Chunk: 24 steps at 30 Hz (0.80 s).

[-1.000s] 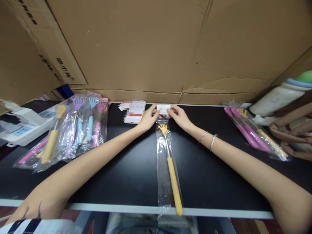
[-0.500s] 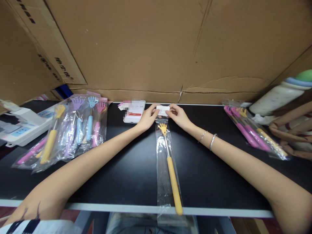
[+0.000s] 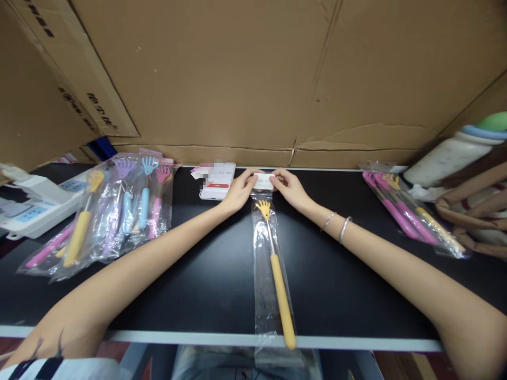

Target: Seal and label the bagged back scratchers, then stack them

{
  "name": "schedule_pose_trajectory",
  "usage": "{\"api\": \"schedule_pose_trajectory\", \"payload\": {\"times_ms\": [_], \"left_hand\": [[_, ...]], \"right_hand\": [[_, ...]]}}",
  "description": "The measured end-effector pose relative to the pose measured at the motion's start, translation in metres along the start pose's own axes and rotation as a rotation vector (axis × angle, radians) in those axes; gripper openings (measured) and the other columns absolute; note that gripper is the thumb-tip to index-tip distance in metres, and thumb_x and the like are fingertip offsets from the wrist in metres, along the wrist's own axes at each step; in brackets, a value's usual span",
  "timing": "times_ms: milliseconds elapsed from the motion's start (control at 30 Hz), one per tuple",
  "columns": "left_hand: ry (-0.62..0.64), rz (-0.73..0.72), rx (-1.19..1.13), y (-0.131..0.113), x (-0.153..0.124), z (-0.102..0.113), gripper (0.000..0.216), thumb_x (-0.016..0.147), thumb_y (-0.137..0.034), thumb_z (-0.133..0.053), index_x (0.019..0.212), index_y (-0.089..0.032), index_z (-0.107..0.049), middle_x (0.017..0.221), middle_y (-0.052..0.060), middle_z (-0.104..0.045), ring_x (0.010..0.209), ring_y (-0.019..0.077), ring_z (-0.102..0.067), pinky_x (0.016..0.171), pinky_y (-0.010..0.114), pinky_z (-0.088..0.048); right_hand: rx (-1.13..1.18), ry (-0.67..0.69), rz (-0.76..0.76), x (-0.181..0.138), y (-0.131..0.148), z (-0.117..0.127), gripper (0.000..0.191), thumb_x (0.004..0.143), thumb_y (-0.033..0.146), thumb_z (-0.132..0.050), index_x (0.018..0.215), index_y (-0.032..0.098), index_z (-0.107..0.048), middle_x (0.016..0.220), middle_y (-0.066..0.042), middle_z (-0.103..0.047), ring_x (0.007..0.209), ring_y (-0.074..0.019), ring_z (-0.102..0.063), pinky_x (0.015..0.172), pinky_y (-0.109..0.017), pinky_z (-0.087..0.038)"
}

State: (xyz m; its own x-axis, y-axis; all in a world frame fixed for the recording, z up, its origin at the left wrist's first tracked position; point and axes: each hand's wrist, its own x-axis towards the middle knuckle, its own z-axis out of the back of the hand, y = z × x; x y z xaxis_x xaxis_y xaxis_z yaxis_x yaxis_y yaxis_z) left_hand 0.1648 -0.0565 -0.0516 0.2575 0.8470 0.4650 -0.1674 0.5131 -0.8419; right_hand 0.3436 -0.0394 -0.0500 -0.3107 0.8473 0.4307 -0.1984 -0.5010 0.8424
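Hardly anything differs from the frame half a second ago: the whole scene sits a touch further left in view, and the small white rectangular label (image 3: 264, 181) shows at much the same angle. On the white smartphone (image 3: 217, 182), just beyond the left hand (image 3: 240, 191), the digits seem to have gone up by one, though they are small and partly blurred.

Both hands meet at the far side of the black tabletop (image 3: 206, 279). The left hand pinches the label's left end and the right hand (image 3: 292, 189) its right end, thumbs on top and fingers curled behind. The label lies across the top of a long clear plastic bag (image 3: 262, 285), which stretches straight toward the person.

Inside the bag is a yellow back scratcher (image 3: 275, 258) with a hand-shaped head, a thin metal rod and a long rounded yellow handle. Its head points to the hands, fingers spread; the rod and handle slant slightly rightward, along the bag's right side. The handle's end reaches just past the table's pale near edge, where the creased, shiny bag also hangs over.
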Motion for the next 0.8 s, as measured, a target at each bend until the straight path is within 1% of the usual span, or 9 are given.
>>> {"api": "schedule_pose_trajectory", "payload": {"times_ms": [100, 233, 433, 600, 733, 800], "left_hand": [[-0.001, -0.025, 0.04, -0.0008, -0.0002, 0.0012, 0.023, 0.091, -0.029, -0.041, 0.103, -0.016, -0.055, 0.104, 0.006, -0.065, 0.088, 0.0144, -0.06, 0.079, 0.025, -0.047], [-0.002, -0.019, 0.084, -0.0007, -0.0005, 0.0015, 0.022, 0.089, -0.025, -0.041, 0.105, -0.017, -0.055, 0.106, 0.005, -0.064, 0.084, 0.0135, -0.059, 0.075, 0.024, -0.046], [-0.005, -0.005, 0.066, -0.001, -0.0004, 0.0008, 0.022, 0.087, -0.021, -0.043, 0.105, -0.016, -0.055, 0.108, 0.005, -0.063, 0.085, 0.014, -0.059, 0.076, 0.025, -0.045], [0.007, -0.005, 0.068, -0.0026, -0.0007, 0.0014, 0.021, 0.089, -0.025, -0.043, 0.103, -0.016, -0.056, 0.101, 0.005, -0.064, 0.087, 0.0154, -0.059, 0.077, 0.025, -0.045], [0.012, 0.007, 0.033, -0.0025, -0.0005, 0.0013, 0.023, 0.09, -0.03, -0.041, 0.101, -0.016, -0.056, 0.103, 0.005, -0.063, 0.088, 0.0151, -0.059, 0.077, 0.025, -0.046], [0.018, 0.014, 0.01, -0.0013, -0.0002, 0.0013, 0.025, 0.091, -0.032, -0.041, 0.102, -0.016, -0.056, 0.103, 0.006, -0.063, 0.088, 0.0153, -0.058, 0.074, 0.025, -0.046]], "right_hand": [[-0.009, 0.001, 0.004, 0.0005, -0.0015, 0.0003, 0.026, 0.08, 0.045, -0.057, 0.081, 0.019, -0.053, 0.066, 0.002, -0.055, 0.064, -0.0125, -0.054, 0.066, -0.027, -0.044], [-0.017, -0.013, 0.02, 0.0005, -0.0025, -0.0001, 0.023, 0.079, 0.041, -0.059, 0.084, 0.019, -0.054, 0.072, 0.001, -0.056, 0.068, -0.0131, -0.054, 0.067, -0.027, -0.044], [-0.002, -0.011, 0.013, -0.0004, 0.0005, -0.001, 0.023, 0.078, 0.041, -0.06, 0.084, 0.019, -0.054, 0.074, 0.001, -0.056, 0.07, -0.0136, -0.054, 0.068, -0.027, -0.044], [-0.004, -0.013, 0.009, -0.001, 0.0034, -0.0003, 0.024, 0.082, 0.043, -0.055, 0.08, 0.019, -0.055, 0.071, 0.001, -0.056, 0.067, -0.013, -0.053, 0.068, -0.028, -0.043], [-0.005, -0.009, 0.004, -0.0006, 0.0027, 0.0, 0.024, 0.082, 0.043, -0.056, 0.079, 0.018, -0.056, 0.069, 0.001, -0.055, 0.065, -0.0124, -0.053, 0.067, -0.027, -0.043], [-0.004, -0.009, 0.006, -0.0004, 0.0024, -0.0003, 0.025, 0.081, 0.044, -0.057, 0.079, 0.019, -0.055, 0.068, 0.001, -0.055, 0.066, -0.0128, -0.053, 0.067, -0.027, -0.043]]}}
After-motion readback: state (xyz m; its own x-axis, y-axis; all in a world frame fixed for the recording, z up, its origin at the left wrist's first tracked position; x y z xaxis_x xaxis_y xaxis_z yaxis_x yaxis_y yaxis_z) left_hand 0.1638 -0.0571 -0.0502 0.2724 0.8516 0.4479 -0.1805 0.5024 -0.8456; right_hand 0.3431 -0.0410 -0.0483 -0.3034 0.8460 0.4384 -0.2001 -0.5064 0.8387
